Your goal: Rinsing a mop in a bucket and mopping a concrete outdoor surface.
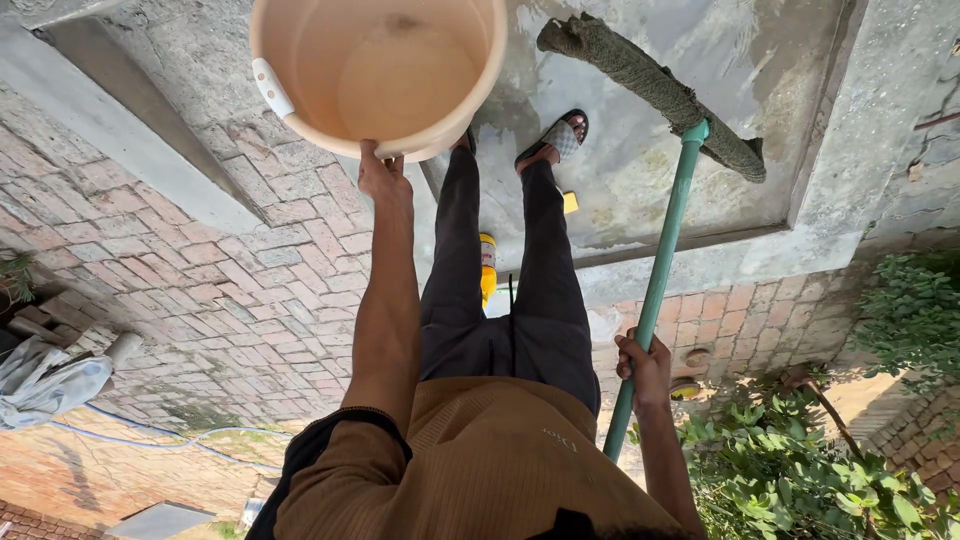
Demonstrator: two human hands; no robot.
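Observation:
My left hand [383, 178] grips the near rim of a peach plastic bucket [380, 70] with my arm stretched out. The bucket is held up over the edge of the brick paving, and some water shows in its bottom. My right hand [645, 368] is closed around the green pole [660, 275] of a mop. Its grey-green mop head [650, 85] rests on the wet concrete floor [760, 60], just right of my sandalled foot [555, 138]. My dark trousers and brown shirt fill the lower middle.
A yellow bottle [487, 270] stands between my legs, and a small yellow object [570, 202] lies by my foot. Brick paving [250, 290] lies to the left, with a pale cloth bundle [45, 380] and a blue hose [150, 428]. Green plants [800, 470] crowd the right.

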